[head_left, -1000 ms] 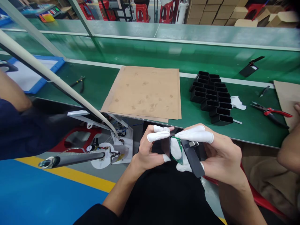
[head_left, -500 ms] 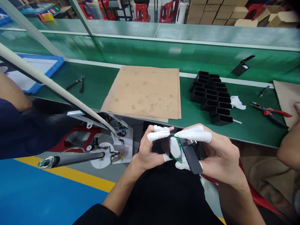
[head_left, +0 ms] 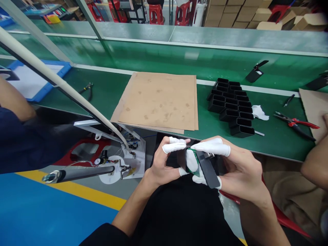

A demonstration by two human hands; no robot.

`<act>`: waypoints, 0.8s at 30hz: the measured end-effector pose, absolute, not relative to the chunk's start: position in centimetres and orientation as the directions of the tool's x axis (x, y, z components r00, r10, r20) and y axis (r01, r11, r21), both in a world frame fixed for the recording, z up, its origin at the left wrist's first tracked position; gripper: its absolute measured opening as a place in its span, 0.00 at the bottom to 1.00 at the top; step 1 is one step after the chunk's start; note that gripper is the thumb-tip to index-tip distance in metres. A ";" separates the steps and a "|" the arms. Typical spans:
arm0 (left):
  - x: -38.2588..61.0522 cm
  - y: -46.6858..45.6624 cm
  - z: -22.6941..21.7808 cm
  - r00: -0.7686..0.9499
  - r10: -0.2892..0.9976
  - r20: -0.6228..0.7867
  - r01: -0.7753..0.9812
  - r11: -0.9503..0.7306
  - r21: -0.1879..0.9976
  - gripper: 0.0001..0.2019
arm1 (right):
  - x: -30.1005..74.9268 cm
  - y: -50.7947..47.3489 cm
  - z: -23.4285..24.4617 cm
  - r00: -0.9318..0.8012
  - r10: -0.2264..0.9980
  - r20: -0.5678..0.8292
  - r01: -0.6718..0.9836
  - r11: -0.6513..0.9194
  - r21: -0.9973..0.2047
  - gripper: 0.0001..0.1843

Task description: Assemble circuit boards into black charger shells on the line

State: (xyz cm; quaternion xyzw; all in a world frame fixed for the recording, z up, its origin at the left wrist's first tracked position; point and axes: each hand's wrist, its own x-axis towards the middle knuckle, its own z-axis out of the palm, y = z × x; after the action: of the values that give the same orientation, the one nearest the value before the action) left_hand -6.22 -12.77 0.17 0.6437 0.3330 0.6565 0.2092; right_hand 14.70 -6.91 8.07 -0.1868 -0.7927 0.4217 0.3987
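Observation:
My left hand (head_left: 165, 159), with white finger cots on some fingers, grips a black plastic casing (head_left: 181, 158). Between its fingers and thumb the casing's open end faces right. In my right hand (head_left: 237, 167), also in white finger cots, is a black adapter cover (head_left: 209, 171) with metal prongs. A green circuit board (head_left: 196, 160) with a white pad (head_left: 191, 160) on it sits between cover and casing. Its left end is at the casing's mouth; whether it is inside, I cannot tell.
Several empty black casings (head_left: 243, 131) stand on the green bench, right of brown cardboard sheets (head_left: 159, 102). Red-handled pliers (head_left: 294, 121) lie farther right, other pliers (head_left: 88, 90) at left. Black units (head_left: 255, 73) sit on the green conveyor. A pole (head_left: 64, 87) slants across the left; people sit on both sides.
The black unit on the conveyor has moved left, and another has come into view at the right edge. My hands and the parts in them have barely shifted.

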 end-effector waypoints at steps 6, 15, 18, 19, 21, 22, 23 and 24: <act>-6.2 -12.8 0.4 -0.079 0.736 0.673 0.104 -0.665 0.740 0.38 | 15.0 -6.8 8.0 -0.630 0.624 0.462 -0.014 0.586 -0.810 0.33; -6.2 -12.8 0.0 -0.085 0.745 0.662 0.107 -0.653 0.750 0.37 | 15.3 -6.8 7.6 -0.645 0.616 0.452 -0.010 0.585 -0.811 0.35; -6.2 -12.8 0.0 -0.079 0.734 0.674 0.107 -0.666 0.738 0.37 | 15.3 -6.7 7.6 -0.649 0.608 0.457 -0.017 0.589 -0.808 0.35; -6.2 -12.8 0.1 -0.080 0.733 0.675 0.109 -0.667 0.737 0.38 | 15.3 -6.7 7.6 -0.649 0.606 0.460 -0.019 0.591 -0.806 0.35; -6.2 -12.8 0.0 -0.085 0.738 0.670 0.119 -0.660 0.742 0.38 | 15.3 -6.6 7.7 -0.652 0.602 0.462 -0.019 0.595 -0.803 0.35; -6.2 -12.8 0.0 -0.089 0.740 0.667 0.126 -0.655 0.745 0.38 | 15.3 -6.6 7.8 -0.656 0.599 0.460 -0.018 0.597 -0.802 0.35; -6.2 -12.8 0.0 -0.089 0.743 0.663 0.133 -0.651 0.748 0.38 | 15.3 -6.6 7.8 -0.662 0.596 0.454 -0.014 0.596 -0.803 0.35; -6.2 -12.9 -0.1 -0.089 0.745 0.661 0.140 -0.648 0.749 0.38 | 15.3 -6.6 7.9 -0.668 0.595 0.448 -0.010 0.594 -0.804 0.35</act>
State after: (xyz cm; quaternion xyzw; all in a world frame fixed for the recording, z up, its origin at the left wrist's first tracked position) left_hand -6.24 -12.85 -0.06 0.6337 0.3494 0.6499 0.2326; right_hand 15.29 -6.60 7.90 -0.1796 -0.8143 0.4131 0.3660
